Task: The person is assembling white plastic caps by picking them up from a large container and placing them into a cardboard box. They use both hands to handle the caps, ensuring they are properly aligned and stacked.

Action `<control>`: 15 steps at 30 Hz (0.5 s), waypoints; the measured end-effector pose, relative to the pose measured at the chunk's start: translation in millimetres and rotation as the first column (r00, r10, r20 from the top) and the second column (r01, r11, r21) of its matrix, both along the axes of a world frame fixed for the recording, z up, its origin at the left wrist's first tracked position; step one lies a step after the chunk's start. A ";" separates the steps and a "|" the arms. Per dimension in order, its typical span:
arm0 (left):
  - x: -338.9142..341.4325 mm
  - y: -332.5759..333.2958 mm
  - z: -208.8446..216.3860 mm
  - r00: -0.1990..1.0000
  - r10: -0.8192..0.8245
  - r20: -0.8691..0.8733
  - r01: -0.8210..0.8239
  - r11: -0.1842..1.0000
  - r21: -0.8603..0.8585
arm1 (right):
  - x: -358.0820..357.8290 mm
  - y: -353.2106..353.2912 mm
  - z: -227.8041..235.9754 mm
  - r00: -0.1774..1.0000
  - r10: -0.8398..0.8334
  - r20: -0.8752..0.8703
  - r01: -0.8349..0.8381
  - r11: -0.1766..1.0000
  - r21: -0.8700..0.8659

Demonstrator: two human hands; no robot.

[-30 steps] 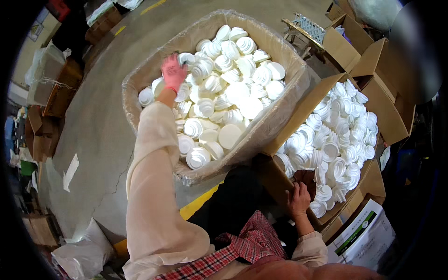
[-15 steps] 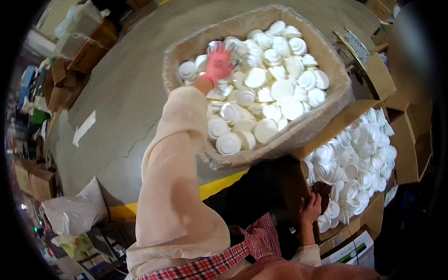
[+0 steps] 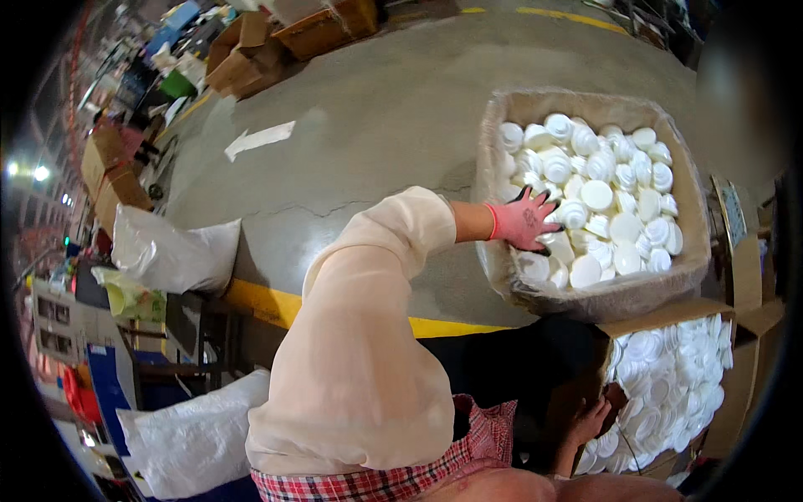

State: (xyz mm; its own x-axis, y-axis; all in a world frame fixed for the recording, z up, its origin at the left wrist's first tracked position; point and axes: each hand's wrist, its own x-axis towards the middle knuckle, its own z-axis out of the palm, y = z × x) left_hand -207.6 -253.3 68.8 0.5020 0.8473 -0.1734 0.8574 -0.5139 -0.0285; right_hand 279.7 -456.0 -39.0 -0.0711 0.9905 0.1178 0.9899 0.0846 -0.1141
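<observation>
My left hand (image 3: 525, 220), in a pink glove with dark fingertips, lies with fingers spread on a heap of round white plastic lids (image 3: 597, 195). The lids fill a large cardboard box with a clear plastic liner (image 3: 694, 197); my wrist crosses its left wall. Some lids are stepped, others flat-topped. My bare right hand (image 3: 588, 418) is at the left edge of a second cardboard box (image 3: 669, 313), fingers curled over the rim beside a dark brown piece (image 3: 615, 400). More white lids (image 3: 665, 376) fill that box; what lies under the right palm is hidden.
On the left stand a stuffed white sack (image 3: 176, 251) and another white sack (image 3: 196, 435). A yellow floor line (image 3: 268, 301) runs behind them. Brown cartons (image 3: 242, 54) and a white paper arrow (image 3: 259, 140) are farther off. Open carton flaps (image 3: 749, 276) stick up at right.
The view has swung left, so both boxes appear farther right. My left hand has moved from the far left part of the lid heap to nearer its left wall. My right hand stays at the rim.
</observation>
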 end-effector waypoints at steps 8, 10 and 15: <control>34.9 2.8 0.3 1.000 -0.015 -0.016 0.011 0.974 -0.225 | 5.6 5.8 -19.5 0.998 0.051 0.025 -0.053 0.996 0.072; 79.5 -8.5 6.5 0.974 -0.015 0.228 0.029 0.998 -0.058 | 11.6 1.8 -20.9 0.992 0.120 -0.030 -0.116 0.987 0.110; 173.1 -42.3 64.3 0.833 -0.298 0.466 0.260 0.955 0.144 | 20.3 -17.8 24.9 0.943 0.272 -0.191 -0.220 0.942 0.253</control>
State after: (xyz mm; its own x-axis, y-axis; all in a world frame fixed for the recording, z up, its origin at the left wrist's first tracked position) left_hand -34.5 -295.6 133.1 0.7235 0.6593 0.2046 0.5945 -0.7458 0.3006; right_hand 300.0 -473.8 -14.1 -0.2561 0.8906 0.3758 0.8867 0.3712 -0.2757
